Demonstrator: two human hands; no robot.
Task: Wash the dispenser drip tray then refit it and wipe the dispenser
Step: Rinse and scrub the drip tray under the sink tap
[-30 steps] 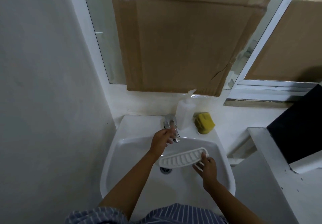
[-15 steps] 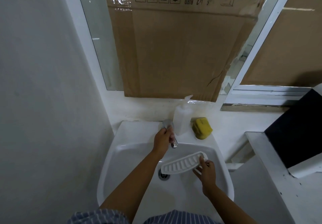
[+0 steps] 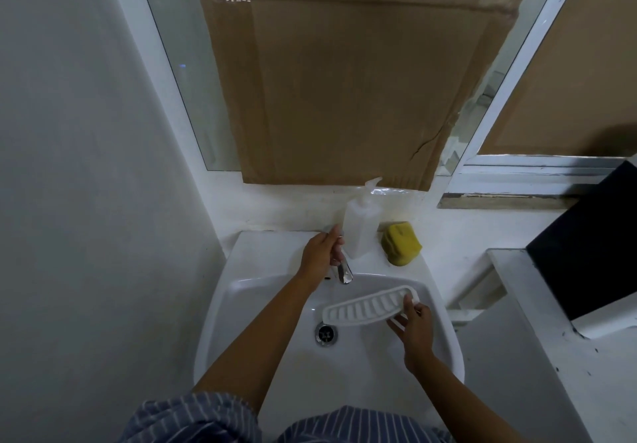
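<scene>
The white ribbed drip tray [image 3: 367,309] is held level over the white sink basin [image 3: 241,291], just below and right of the chrome tap [image 3: 343,270]. My right hand [image 3: 415,327] grips the tray's right end. My left hand [image 3: 320,253] is closed over the tap's handle at the back of the sink. No water stream is visible from the spout. The drain [image 3: 325,333] lies under the tray's left end.
A translucent pump bottle [image 3: 362,227] and a yellow sponge [image 3: 401,242] stand on the sink's back ledge. Cardboard [image 3: 358,91] covers the mirror above. A white counter [image 3: 565,356] with a black object [image 3: 593,253] lies to the right; a plain wall is on the left.
My left hand has slid from the spout up onto the tap's handle. The tray stays in my right hand over the basin, barely shifted.
</scene>
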